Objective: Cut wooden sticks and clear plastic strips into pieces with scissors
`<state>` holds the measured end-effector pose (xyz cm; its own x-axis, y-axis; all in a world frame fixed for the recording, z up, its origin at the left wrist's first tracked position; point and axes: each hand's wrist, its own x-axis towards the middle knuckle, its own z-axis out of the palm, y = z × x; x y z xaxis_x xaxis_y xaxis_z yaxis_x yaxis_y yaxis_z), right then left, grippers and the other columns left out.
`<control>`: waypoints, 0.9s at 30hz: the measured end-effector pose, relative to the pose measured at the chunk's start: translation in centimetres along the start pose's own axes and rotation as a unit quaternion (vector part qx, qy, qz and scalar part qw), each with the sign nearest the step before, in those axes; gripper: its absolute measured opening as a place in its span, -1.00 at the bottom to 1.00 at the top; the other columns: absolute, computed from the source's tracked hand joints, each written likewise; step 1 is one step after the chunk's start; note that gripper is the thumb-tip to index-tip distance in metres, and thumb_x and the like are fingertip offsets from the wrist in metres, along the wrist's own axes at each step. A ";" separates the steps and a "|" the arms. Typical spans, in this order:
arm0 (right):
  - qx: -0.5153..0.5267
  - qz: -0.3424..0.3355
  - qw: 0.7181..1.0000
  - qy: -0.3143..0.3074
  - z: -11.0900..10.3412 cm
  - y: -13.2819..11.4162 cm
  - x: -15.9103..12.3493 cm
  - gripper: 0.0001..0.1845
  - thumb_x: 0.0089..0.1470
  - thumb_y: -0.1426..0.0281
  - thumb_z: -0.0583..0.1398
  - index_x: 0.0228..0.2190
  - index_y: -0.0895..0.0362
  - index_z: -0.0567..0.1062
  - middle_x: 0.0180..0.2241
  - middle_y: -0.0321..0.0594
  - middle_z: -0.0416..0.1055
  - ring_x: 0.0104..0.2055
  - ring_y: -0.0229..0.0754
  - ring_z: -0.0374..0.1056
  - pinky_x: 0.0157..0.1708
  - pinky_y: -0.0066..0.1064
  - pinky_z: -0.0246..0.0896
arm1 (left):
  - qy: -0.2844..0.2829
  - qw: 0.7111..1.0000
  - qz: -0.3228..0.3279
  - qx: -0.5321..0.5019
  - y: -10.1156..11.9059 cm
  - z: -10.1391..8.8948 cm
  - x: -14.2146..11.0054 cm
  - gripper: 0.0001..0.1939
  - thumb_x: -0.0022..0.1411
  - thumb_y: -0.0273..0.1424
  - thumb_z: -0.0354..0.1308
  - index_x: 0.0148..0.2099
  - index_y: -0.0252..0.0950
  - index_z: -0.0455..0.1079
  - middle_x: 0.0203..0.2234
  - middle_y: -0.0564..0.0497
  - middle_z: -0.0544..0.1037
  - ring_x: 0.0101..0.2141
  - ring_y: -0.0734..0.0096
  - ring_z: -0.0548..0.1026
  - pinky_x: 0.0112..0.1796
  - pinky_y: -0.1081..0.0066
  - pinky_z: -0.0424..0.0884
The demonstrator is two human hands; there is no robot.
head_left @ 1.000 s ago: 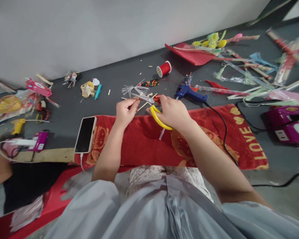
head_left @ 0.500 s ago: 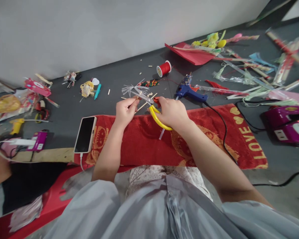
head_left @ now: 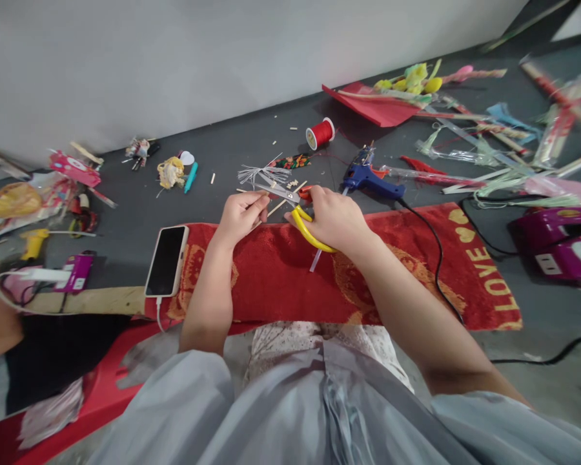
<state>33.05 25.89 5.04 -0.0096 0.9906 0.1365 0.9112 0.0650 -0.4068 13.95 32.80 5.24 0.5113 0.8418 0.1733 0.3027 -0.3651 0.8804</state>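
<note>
The right hand (head_left: 337,219) is closed around the handles of a pair of scissors (head_left: 306,232), one loop yellow and the other orange-red. The metal blades point to the far left, toward the left hand (head_left: 242,216), and reach its fingertips; how wide they stand apart is too small to tell. The left hand pinches a thin pale stick (head_left: 257,226) between thumb and fingers, most of it hidden by them. Both hands are at the far edge of a red towel (head_left: 281,278) lettered "LOVE" at its right end, and the scissors' yellow loop is over that edge.

Just beyond the blades, a spray of silvery strands (head_left: 263,173) lies on the dark grey table (head_left: 223,142), next to a dark patterned piece (head_left: 293,161) with red and green in it. Small pale cut pieces (head_left: 292,184) are scattered nearby. Farther off, a spool of red thread (head_left: 320,134) lies on its side. To the right of the blades is a blue hot glue gun (head_left: 374,182), its black cord running nearer across the towel.

At the towel's left end lies a phone (head_left: 166,263) with a white cable plugged in. On the far right, a folded red sheet (head_left: 375,106) lies beside wrapped sticks.
</note>
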 end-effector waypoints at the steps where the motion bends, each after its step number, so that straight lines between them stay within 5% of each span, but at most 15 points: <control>1: 0.002 -0.003 1.000 0.002 0.0 0.0 0.0 -0.22 0.11 -0.16 -0.09 -0.08 0.25 0.41 -0.17 0.09 0.49 -0.18 0.05 0.43 -0.26 -0.27 0.21 | -0.005 1.000 -0.005 -0.011 0.0 -0.1 0.0 -0.47 0.23 0.00 0.09 -0.62 -0.28 0.30 -0.78 0.14 0.20 -0.75 0.64 0.11 -0.69 0.48 0.02; 16: -0.015 0.016 1.000 -0.002 -0.1 0.0 0.2 -0.30 0.11 -0.11 -0.04 -0.10 0.22 0.47 -0.22 0.03 0.52 -0.25 0.03 0.44 -0.33 -0.27 0.19 | 0.025 0.997 0.024 0.076 -0.1 0.4 0.1 -0.42 0.23 0.11 -0.03 -0.57 -0.26 0.31 -0.77 0.10 0.29 -0.72 0.59 0.17 -0.65 0.46 0.10; 27: -0.019 0.032 0.999 -0.024 -0.3 -0.4 0.3 -0.32 0.11 -0.10 -0.03 -0.13 0.19 0.51 -0.28 0.01 0.55 -0.27 0.06 0.47 -0.37 -0.27 0.20 | 0.065 0.977 0.092 0.182 -0.1 0.2 0.1 -0.51 0.32 -0.11 -0.04 -0.58 -0.27 0.26 -0.71 0.06 0.39 -0.62 0.53 0.32 -0.53 0.48 0.22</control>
<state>32.84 26.12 5.48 0.0309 0.9972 0.0674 0.9257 -0.0031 -0.3782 14.13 32.81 5.03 0.4840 0.7835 0.3897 0.4928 -0.6120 0.6186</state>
